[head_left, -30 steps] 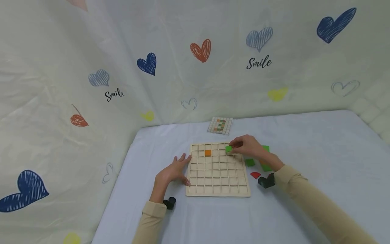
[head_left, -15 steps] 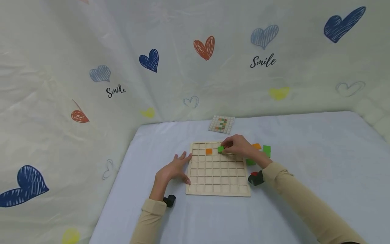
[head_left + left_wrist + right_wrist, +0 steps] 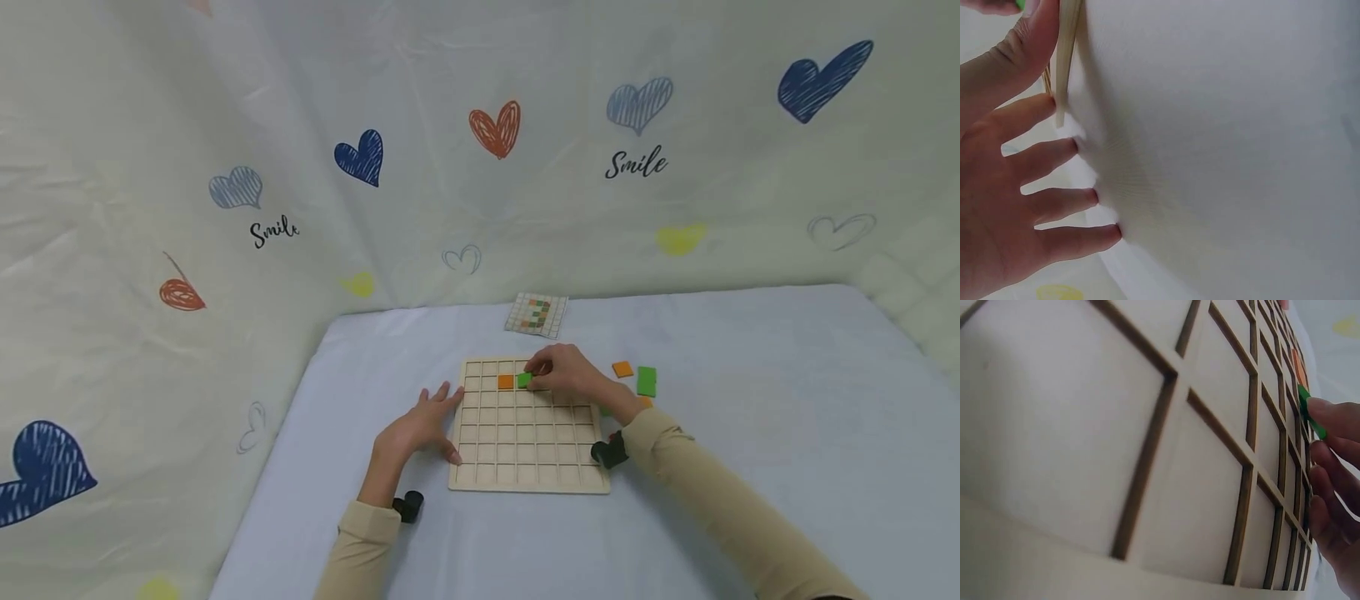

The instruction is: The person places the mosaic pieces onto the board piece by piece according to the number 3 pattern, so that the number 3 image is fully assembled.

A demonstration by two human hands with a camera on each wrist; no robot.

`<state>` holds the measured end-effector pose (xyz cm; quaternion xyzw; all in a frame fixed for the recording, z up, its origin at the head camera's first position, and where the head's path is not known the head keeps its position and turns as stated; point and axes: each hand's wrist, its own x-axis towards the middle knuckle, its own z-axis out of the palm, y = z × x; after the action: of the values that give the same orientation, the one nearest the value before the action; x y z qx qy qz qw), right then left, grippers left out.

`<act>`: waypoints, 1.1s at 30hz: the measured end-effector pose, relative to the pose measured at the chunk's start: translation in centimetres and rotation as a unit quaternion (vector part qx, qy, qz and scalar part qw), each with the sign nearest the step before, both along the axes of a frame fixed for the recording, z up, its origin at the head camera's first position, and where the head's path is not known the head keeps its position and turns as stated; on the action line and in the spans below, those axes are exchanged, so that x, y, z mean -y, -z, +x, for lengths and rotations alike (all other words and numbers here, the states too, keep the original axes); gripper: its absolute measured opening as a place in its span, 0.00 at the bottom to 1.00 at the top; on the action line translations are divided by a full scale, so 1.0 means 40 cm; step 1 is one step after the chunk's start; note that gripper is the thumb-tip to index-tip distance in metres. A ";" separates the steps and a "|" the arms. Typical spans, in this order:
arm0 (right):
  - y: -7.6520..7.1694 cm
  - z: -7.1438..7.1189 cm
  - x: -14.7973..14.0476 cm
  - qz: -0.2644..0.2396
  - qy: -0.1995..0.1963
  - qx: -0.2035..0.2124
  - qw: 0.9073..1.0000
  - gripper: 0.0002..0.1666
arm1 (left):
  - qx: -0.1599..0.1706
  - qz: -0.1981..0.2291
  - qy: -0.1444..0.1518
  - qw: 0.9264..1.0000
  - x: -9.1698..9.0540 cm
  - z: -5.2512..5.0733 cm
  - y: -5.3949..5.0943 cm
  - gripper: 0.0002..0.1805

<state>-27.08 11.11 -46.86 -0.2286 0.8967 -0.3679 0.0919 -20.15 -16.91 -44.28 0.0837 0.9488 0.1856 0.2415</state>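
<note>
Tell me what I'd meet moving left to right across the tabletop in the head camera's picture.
The person's left grip → an orange tile on the wooden board → a green tile → the right grip pinching it → a loose orange tile → a loose green tile, perhaps two.

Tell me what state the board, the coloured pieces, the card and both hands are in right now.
Grid board: lying flat on the white cloth.
Orange tile: set in a square.
Green tile: pinched, beside the orange tile; cannot tell if seated.
Right hand: pinching the green tile.
Left hand: spread, touching the grid board's left edge.
Pattern card: face up, beyond the grid board.
Loose orange tile: lying flat.
Loose green piece: lying flat.
</note>
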 end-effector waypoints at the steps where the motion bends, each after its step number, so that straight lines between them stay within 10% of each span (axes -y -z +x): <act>1: 0.001 0.000 0.003 0.002 0.001 -0.002 1.000 0.16 | -0.001 0.002 0.001 1.000 0.002 0.001 -0.001 0.64; 33: -0.007 0.018 -0.008 0.029 -0.016 -0.027 0.999 0.21 | 0.001 0.010 0.005 1.000 0.009 -0.003 0.002 0.64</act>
<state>-26.37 11.42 -46.57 -0.2505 0.9054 -0.3333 0.0801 -20.25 -17.28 -44.36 0.0905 0.9463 0.1938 0.2423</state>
